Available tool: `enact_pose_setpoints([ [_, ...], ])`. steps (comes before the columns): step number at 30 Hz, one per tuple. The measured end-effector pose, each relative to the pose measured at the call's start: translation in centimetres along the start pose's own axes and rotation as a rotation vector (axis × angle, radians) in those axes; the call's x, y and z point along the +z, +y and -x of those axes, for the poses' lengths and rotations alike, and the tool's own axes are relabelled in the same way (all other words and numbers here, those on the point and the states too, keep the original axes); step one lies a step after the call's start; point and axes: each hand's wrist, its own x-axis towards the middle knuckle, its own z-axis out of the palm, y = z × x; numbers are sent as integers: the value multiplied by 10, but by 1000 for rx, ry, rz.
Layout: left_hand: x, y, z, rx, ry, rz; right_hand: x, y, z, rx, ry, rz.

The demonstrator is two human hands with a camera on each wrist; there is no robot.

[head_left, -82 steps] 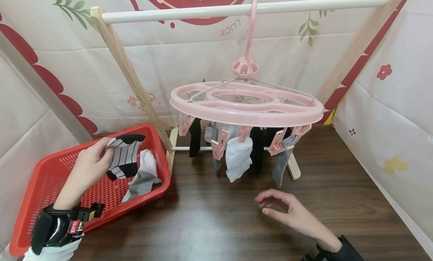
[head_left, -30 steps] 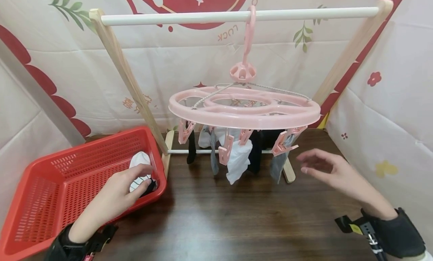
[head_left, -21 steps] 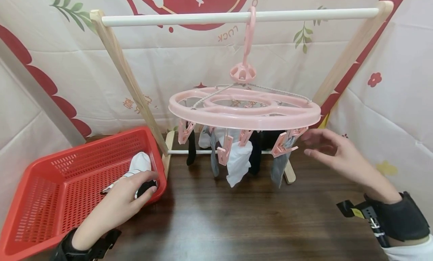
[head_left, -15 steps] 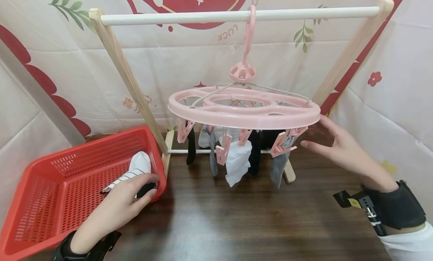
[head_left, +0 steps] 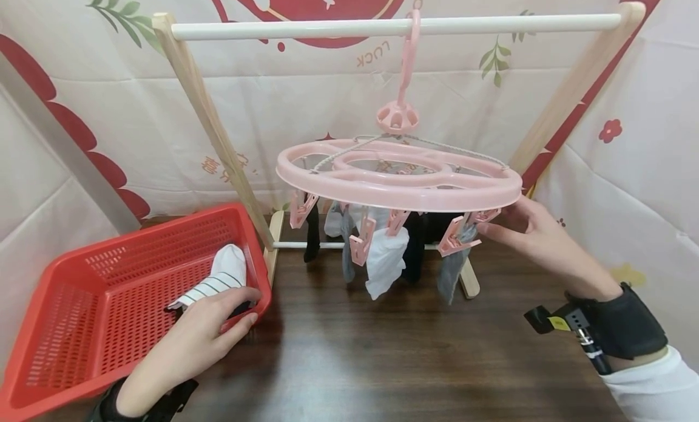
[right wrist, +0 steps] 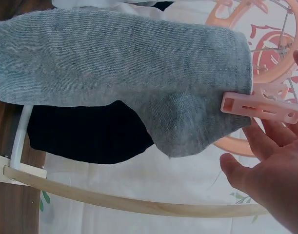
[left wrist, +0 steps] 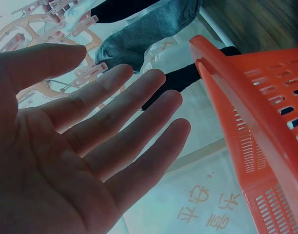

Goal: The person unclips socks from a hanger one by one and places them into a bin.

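My left hand (head_left: 204, 331) hangs over the right front corner of the red basket (head_left: 117, 246). In the left wrist view its fingers (left wrist: 134, 141) are spread and hold nothing. A white sock with dark stripes (head_left: 218, 282) lies in the basket, partly hidden by that hand. On the right, my right hand (head_left: 546, 246) is under the rim of the pink round clip hanger (head_left: 401, 194). Its fingertips are right at a pink clothespin (right wrist: 261, 107) clipped to a grey sock (right wrist: 139, 63), some fingers reaching behind the clothespin, thumb apart from it.
The hanger hooks over a white bar (head_left: 306, 30) on a wooden stand (head_left: 210, 127). A white sock (head_left: 384, 261) and several dark and grey socks hang under it. Two front clothespins (head_left: 361, 243) hang at the left side. Brown tabletop (head_left: 349, 361) lies in front.
My left hand has let go of the striped sock, which now lies in the basket. My right hand has risen from low over the table to the clothespin at the hanger's right side.
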Motion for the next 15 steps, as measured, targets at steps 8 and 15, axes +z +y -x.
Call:
enact_pose_setpoints([
  [8,3,-2,-1,4,-26,21,1,2,4,-109,22,-26],
  [15,3,1,-2,-5,-34,22,-1,4,11,-120,22,-18],
])
